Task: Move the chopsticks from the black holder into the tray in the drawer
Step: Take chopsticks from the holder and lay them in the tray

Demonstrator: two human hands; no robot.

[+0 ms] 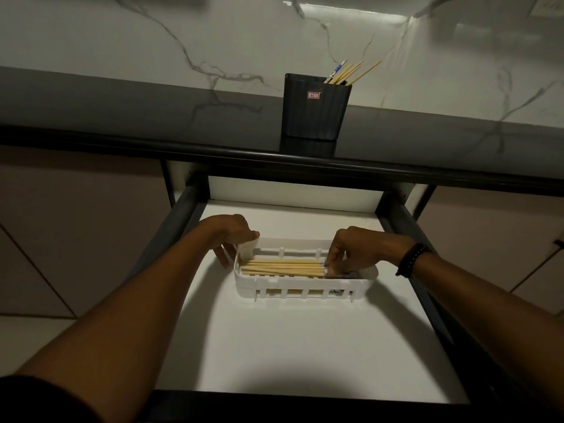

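One open drawer (pixel 274 346) fills most of what we see, its white floor spreading below and around both of our hands. One dark counter (pixel 122 111) runs above it, well beyond our grip, with one marble wall (pixel 152 41) behind that. One white slotted tray (pixel 274 282) sits on the drawer floor, spanning the gap between our two hands. One black holder (pixel 314 114) stands upright on the counter, far past the right hand's pinch and slightly to its left.

Our left hand (pixel 235 239) grips the tray's left end, thumb over the rim and fingers curled down its outer side. Our right hand (pixel 354 248) reaches into the tray's right end, fingertips pinching the patterned ends of the bundle of chopsticks (pixel 283 267) there. The bundle lies flat along the tray, from the right-hand pinch towards the left-hand grip. We count at least five sticks side by side, but the lower ones are hard to separate.

About five leaning chopsticks (pixel 351 73) tilt rightward out of the holder, well apart from either hand. One has a blue-and-white end and the others are plain wood. One black beaded bracelet (pixel 410 259) circles our right wrist, just behind the pinch.
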